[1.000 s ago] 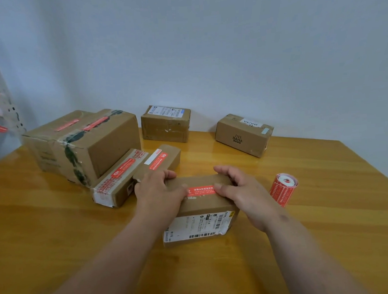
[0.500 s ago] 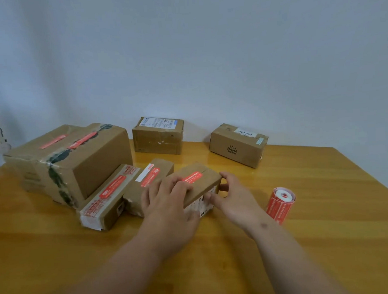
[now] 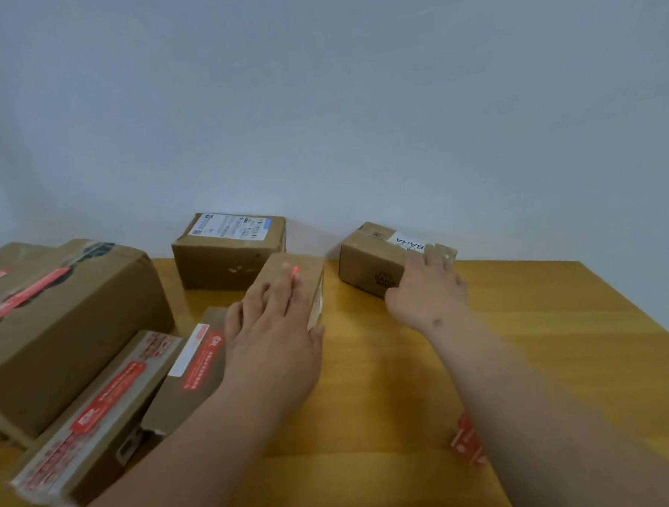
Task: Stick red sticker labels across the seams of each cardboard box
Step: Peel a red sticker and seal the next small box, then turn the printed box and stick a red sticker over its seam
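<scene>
Head view. I see the small cardboard box [image 3: 293,281] mid-table, a red sticker [image 3: 295,270] just showing on its top; the left hand [image 3: 269,335] lies flat on it, fingers straight. The right hand [image 3: 425,292] reaches to the BAHA box [image 3: 369,265] near the wall, fingers curled over its near top corner, gripping it. A labelled box [image 3: 227,252] sits behind, between the 2. At left I count 2 long stickered boxes [image 3: 96,413] [image 3: 187,376] beside a large taped box [image 3: 67,320]. The sticker roll [image 3: 466,439] shows partly behind the right forearm on the wooden table [image 3: 565,337].
</scene>
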A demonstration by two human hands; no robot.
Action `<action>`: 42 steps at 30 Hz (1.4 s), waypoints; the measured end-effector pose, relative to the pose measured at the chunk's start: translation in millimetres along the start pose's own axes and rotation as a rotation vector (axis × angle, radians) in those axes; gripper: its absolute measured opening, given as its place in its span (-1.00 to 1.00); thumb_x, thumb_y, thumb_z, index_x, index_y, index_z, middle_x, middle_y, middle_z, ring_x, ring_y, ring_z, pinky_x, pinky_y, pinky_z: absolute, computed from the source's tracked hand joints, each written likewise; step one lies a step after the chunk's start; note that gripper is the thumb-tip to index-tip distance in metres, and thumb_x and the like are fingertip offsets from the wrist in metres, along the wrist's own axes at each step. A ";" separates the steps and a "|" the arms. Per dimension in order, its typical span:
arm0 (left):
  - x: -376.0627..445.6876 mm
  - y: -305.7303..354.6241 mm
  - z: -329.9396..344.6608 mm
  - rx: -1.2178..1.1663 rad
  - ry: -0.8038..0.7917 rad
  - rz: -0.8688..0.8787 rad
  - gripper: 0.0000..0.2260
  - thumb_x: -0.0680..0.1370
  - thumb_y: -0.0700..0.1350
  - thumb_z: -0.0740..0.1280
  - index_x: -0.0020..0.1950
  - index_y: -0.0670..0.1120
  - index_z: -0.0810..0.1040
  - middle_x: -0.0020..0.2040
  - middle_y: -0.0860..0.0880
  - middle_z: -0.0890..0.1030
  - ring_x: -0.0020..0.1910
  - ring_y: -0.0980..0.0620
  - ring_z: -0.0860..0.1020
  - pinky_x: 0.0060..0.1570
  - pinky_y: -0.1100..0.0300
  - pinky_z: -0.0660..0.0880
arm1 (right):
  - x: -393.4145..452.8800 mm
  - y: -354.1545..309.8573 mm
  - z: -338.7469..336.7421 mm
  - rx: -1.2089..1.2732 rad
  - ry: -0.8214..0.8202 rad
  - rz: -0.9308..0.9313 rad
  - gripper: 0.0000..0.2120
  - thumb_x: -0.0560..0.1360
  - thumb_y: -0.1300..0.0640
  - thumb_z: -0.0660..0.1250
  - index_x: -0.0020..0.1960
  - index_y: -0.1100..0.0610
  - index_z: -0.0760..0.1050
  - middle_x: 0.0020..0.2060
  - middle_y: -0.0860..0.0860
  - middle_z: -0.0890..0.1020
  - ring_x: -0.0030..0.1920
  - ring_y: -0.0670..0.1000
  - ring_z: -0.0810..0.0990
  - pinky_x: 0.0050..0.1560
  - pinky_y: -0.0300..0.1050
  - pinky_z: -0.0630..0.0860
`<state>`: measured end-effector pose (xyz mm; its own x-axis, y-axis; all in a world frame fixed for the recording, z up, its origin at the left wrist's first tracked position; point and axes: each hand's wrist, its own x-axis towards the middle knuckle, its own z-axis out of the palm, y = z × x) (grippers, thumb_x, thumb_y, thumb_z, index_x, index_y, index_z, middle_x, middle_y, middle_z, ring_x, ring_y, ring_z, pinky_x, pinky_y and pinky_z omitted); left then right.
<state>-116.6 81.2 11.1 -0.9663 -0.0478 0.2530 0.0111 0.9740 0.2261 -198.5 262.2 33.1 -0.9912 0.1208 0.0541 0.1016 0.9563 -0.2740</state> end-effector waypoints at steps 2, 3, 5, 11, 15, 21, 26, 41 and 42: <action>5.4 -0.7 2.1 -0.013 0.041 0.020 -0.39 0.64 0.13 0.05 0.59 0.07 -0.20 0.58 0.08 -0.27 0.54 -0.03 -0.24 0.47 -0.04 -0.25 | 15.6 8.6 4.2 -0.116 -0.084 0.066 -0.34 0.49 0.05 0.20 0.54 0.13 0.08 0.57 0.12 0.01 0.57 0.16 -0.09 0.51 0.26 -0.05; 6.5 -0.6 2.9 -0.015 0.060 0.033 -0.40 0.64 0.12 0.05 0.59 0.09 -0.19 0.58 0.09 -0.27 0.54 -0.02 -0.26 0.46 -0.02 -0.28 | 19.4 11.4 6.9 -0.163 -0.104 0.078 -0.33 0.50 0.05 0.18 0.55 0.13 0.06 0.57 0.12 0.01 0.57 0.16 -0.12 0.50 0.29 -0.11; 6.8 0.8 3.7 -0.021 0.105 0.074 -0.41 0.63 0.14 0.05 0.58 0.12 -0.16 0.58 0.10 -0.24 0.52 0.02 -0.28 0.43 0.03 -0.36 | 20.1 13.8 11.6 -0.236 -0.085 0.043 -0.38 0.48 0.07 0.16 0.52 0.13 0.14 0.54 0.15 0.12 0.56 0.18 -0.05 0.49 0.33 -0.17; 0.0 8.4 -1.2 -0.114 0.223 0.165 -0.45 0.58 0.12 0.20 0.55 0.12 0.16 0.58 0.09 0.06 0.52 0.05 -0.14 0.44 0.03 -0.29 | 15.4 12.6 8.1 -0.205 0.133 -0.029 -0.29 0.24 -0.31 0.35 0.31 -0.04 0.35 0.33 0.11 0.31 0.39 0.24 0.19 0.42 0.26 0.03; -8.2 9.2 1.9 -0.108 0.193 0.149 -0.45 0.55 0.13 0.26 0.52 0.14 0.20 0.56 0.08 0.14 0.51 0.05 -0.09 0.42 0.04 -0.27 | 20.5 20.5 20.9 -0.201 -0.060 0.020 -0.04 0.10 -0.46 0.38 0.37 -0.05 0.23 0.38 0.08 0.26 0.44 0.23 0.16 0.38 0.26 0.15; -10.4 6.6 2.6 -0.118 0.153 0.125 -0.44 0.56 0.12 0.25 0.53 0.20 0.15 0.57 0.13 0.07 0.49 0.11 -0.18 0.33 0.15 -0.42 | 24.6 15.5 22.9 -0.189 -0.019 0.001 -0.30 0.25 -0.09 0.42 0.31 -0.06 0.21 0.33 0.12 0.24 0.44 0.30 0.13 0.43 0.33 0.04; -14.7 9.9 -1.7 -0.127 0.156 0.105 -0.45 0.55 0.12 0.27 0.52 0.19 0.20 0.57 0.13 0.12 0.49 0.09 -0.14 0.38 0.09 -0.35 | 15.0 9.4 12.8 -0.026 -0.103 0.017 -0.33 0.19 -0.16 0.45 0.21 -0.10 0.26 0.13 0.04 0.23 0.15 0.22 0.36 0.19 0.24 0.38; -74.0 18.6 -52.2 -0.127 0.205 0.135 -0.39 0.52 0.17 0.28 0.52 0.20 0.12 0.53 0.16 0.14 0.53 0.04 -0.02 0.50 -0.09 -0.17 | -96.3 9.2 -74.2 0.062 0.117 -0.040 -0.34 0.25 -0.35 0.29 0.25 -0.07 0.34 0.11 0.00 0.33 0.12 0.16 0.37 0.08 0.14 0.47; -79.4 20.5 -57.1 -0.137 0.213 0.132 -0.36 0.51 0.18 0.30 0.53 0.20 0.10 0.53 0.16 0.13 0.53 0.04 -0.01 0.50 -0.11 -0.16 | -106.5 9.9 -83.5 0.101 0.153 -0.052 -0.35 0.25 -0.36 0.29 0.23 -0.06 0.35 0.08 -0.01 0.32 0.09 0.14 0.36 0.07 0.13 0.47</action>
<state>-24.9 92.4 49.3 -0.8786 0.0182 0.4772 0.1820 0.9366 0.2995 -84.8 281.1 104.8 -0.9697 0.1186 0.2137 0.0342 0.9316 -0.3620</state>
